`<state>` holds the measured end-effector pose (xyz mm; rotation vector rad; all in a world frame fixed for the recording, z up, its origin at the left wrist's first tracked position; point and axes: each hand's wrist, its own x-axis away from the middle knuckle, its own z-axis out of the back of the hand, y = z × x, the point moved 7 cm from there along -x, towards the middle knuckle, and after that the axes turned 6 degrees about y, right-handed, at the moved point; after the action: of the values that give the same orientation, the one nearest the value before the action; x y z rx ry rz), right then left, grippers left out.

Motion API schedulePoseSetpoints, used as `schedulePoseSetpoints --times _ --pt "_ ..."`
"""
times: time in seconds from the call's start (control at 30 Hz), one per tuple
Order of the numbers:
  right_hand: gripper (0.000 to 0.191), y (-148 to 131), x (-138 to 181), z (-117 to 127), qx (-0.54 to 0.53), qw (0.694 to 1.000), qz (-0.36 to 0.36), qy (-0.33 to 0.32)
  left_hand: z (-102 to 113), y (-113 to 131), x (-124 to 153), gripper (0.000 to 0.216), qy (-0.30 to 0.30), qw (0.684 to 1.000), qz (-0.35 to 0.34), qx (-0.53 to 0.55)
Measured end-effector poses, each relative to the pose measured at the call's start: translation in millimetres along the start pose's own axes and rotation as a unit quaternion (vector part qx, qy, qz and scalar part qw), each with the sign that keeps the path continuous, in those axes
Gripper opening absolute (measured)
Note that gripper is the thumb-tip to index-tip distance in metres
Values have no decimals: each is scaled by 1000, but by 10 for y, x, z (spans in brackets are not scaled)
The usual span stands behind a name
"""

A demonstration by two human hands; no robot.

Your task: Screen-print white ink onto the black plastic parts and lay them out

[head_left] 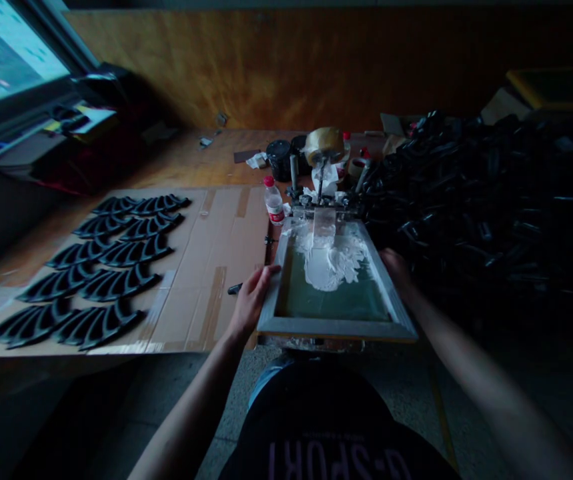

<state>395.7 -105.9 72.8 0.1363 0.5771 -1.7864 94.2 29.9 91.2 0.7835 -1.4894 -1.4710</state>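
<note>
A screen-printing frame (336, 327) lies in front of me, with white ink (323, 270) smeared over the far half of its green mesh. A scraper blade (324, 227) stands over the ink at the frame's far end. My left hand (252, 297) is closed around a small black plastic piece (235, 289), whose end sticks out to the left. Its fingertips touch the frame's left side. My right hand (397, 270) is at the frame's right side, dark and blurred; its fingers are partly hidden.
Black curved parts (111, 280) lie in two columns on a cardboard sheet (191, 267) at left. A large heap of black parts (466, 200) fills the right. Behind the frame stand a red-capped bottle (274, 203), black tubs (279, 160) and a tape roll (325, 143).
</note>
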Motion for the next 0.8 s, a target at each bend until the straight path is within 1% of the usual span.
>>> schedulePoseSetpoints --times 0.03,0.07,0.1,0.13,0.17,0.2,0.23,0.27,0.33,0.37,0.4,0.5,0.57,0.6,0.63,0.67,0.73,0.8 --pt "34 44 -98 110 7 999 -22 32 -7 -225 35 53 -7 999 29 -11" --pt "35 26 -208 187 10 997 -34 62 -23 -437 51 59 -10 998 53 -20" --pt "41 -57 -326 218 9 996 -32 81 -42 -628 50 66 -10 997 69 -29" --pt "50 -194 -447 197 6 996 -15 87 -60 -792 34 71 -6 996 78 -41" --pt "58 -358 -561 127 3 997 8 76 -72 -925 7 72 0 995 80 -57" --pt "60 -522 -655 19 2 998 30 52 -79 -1027 -25 71 7 994 77 -72" --pt "54 -658 -719 -105 4 999 43 21 -82 -1103 -57 69 10 994 74 -81" --pt "43 -761 -745 -229 6 999 48 -12 -85 -1160 -84 67 10 994 74 -85" --pt "17 -880 -672 -417 10 996 58 -69 -77 -1228 -119 64 5 993 81 -82" --pt "8 -916 -582 -462 9 994 71 -88 -69 -1245 -128 63 4 993 86 -79" --pt "7 -949 -467 -471 4 990 94 -101 -61 -1256 -132 62 3 993 89 -77" --pt "19 -1065 -100 -350 -22 971 199 -133 -54 -1266 -128 62 0 992 93 -80" --pt "24 -1133 55 -262 -42 950 259 -170 -58 -1255 -120 61 1 992 92 -88" --pt "23 -1148 82 -236 -47 944 269 -185 -61 -1242 -115 61 2 992 91 -90" --pt "21 -1144 74 -221 -46 945 263 -187 -63 -1224 -110 61 3 992 91 -89" --pt "19 -1129 48 -215 -39 953 247 -174 -67 -1205 -104 61 2 992 91 -87" --pt "19 -1099 25 -218 -15 969 215 -118 -72 -1171 -93 63 -1 993 93 -78" --pt "25 -1118 115 -243 3 972 222 -70 -71 -1150 -89 64 -2 993 93 -70"
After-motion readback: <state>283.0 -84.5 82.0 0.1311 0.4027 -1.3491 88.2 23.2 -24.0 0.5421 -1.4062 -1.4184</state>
